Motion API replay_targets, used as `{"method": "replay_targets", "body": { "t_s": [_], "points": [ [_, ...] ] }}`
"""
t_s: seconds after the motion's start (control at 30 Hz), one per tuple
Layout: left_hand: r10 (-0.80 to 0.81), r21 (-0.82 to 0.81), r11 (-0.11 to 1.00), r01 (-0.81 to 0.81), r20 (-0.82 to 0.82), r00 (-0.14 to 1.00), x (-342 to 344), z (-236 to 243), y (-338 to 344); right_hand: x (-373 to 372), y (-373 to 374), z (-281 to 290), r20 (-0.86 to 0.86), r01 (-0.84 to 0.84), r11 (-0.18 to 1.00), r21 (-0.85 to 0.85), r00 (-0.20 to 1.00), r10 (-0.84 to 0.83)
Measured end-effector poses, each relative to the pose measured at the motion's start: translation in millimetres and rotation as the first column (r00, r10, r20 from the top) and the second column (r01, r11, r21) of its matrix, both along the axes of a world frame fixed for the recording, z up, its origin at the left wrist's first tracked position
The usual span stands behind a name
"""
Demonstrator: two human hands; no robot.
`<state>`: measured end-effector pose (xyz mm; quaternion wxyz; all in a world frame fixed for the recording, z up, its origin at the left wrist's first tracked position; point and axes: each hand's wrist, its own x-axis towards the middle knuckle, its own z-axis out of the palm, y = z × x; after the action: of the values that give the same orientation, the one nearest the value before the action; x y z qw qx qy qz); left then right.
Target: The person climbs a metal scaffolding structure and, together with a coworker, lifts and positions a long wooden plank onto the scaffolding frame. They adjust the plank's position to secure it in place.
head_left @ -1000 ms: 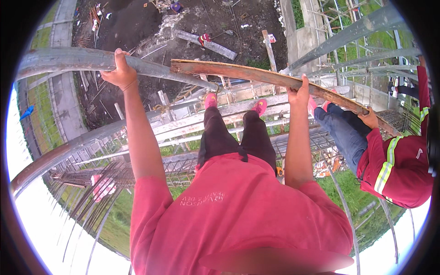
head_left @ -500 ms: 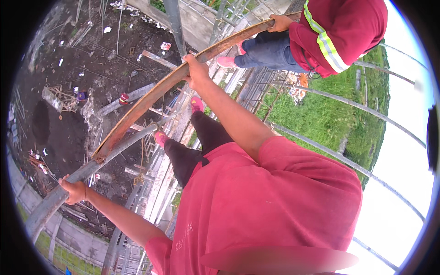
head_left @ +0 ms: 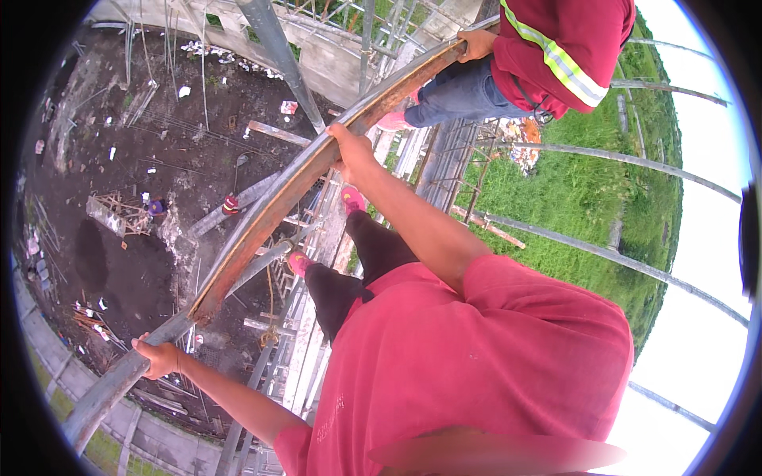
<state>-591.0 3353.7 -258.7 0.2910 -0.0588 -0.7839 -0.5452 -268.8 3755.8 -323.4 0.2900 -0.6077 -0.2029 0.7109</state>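
A long, narrow rust-brown beam point(head_left: 266, 230) slants across the view, bowed by the lens, with a grey strip along its far-left edge. My right hand point(head_left: 355, 152) is closed round its middle, arm stretched forward. Down at the lower left, my left hand point(head_left: 161, 358) wraps round a grey metal pipe point(head_left: 107, 390), a little below the beam's near end. Whether the beam rests on this pipe, I cannot tell. At the top, a co-worker's hand point(head_left: 476, 44) grips the beam's far end.
The co-worker point(head_left: 548, 59) stands on the scaffold in a maroon top with a reflective band. My pink shoes point(head_left: 299, 263) are on narrow scaffold members point(head_left: 305, 333). Far below lies dark ground point(head_left: 119, 166) with debris and people. Grey rails point(head_left: 603, 250) cross at right before grass.
The beam has tilted, and a grey strip now shows along its edge. Both my hands appear shifted slightly right and down, still gripping. The co-worker sits further left and higher in view.
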Motion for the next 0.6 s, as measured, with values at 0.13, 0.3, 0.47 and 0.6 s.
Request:
{"method": "replay_targets", "body": {
  "t_s": [0.13, 0.3, 0.47, 0.6],
  "points": [
    [0.003, 0.103, 0.995, -0.016, 0.121, 0.993, 2, -3, -1, 11, 4, 1, -0.003, 0.064, 0.998, -0.023, 0.998, -0.064],
    [-0.099, 0.178, 0.979, 0.098, -0.006, 0.995, -2, -13, -12, 31, -1, 13, -0.160, -0.060, 0.996, 0.068, 0.985, 0.071],
    [-0.066, 0.076, 0.995, 0.065, 0.005, 0.998, -7, -15, -17, 47, -3, 39, -0.036, -0.030, 0.999, 0.045, 0.999, 0.032],
    [-0.077, -0.007, 0.997, 0.078, 0.038, 0.996, -17, -21, -28, 54, -9, 63, -0.055, -0.101, 0.993, 0.068, 0.993, 0.105]
  ]
}}
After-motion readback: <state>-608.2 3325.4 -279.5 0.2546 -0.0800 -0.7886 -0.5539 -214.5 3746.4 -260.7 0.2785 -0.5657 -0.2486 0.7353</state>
